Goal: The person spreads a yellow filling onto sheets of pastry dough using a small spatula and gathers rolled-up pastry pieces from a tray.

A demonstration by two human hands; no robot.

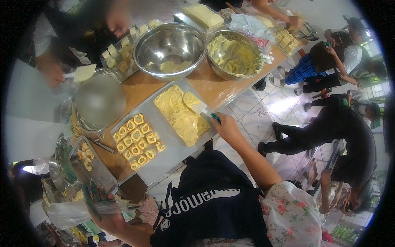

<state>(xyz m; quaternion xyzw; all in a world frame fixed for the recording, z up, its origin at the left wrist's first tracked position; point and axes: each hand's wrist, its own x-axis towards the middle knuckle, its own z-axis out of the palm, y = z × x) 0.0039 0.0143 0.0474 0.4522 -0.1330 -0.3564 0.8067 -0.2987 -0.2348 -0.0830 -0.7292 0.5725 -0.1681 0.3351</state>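
Observation:
My right hand (224,126) holds the handle of a white spatula (197,105), whose blade lies on yellow cream. The cream covers a rectangular slab of cake (180,115) on a large metal tray (168,156). On the same tray, left of the slab, several small square cakes (136,135) stand in rows with piped rings on top. My left hand (103,205), with green stains on its fingers, is raised at the lower left, fingers apart, beside a clear plastic piping bag (74,213); whether it touches the bag I cannot tell.
A large steel bowl (169,51) and a cream-smeared bowl (236,55) stand behind the tray. A pan of scraps (89,163) is at left. Across the table a person's hand (51,72) holds another spatula (85,73). Other people stand at right.

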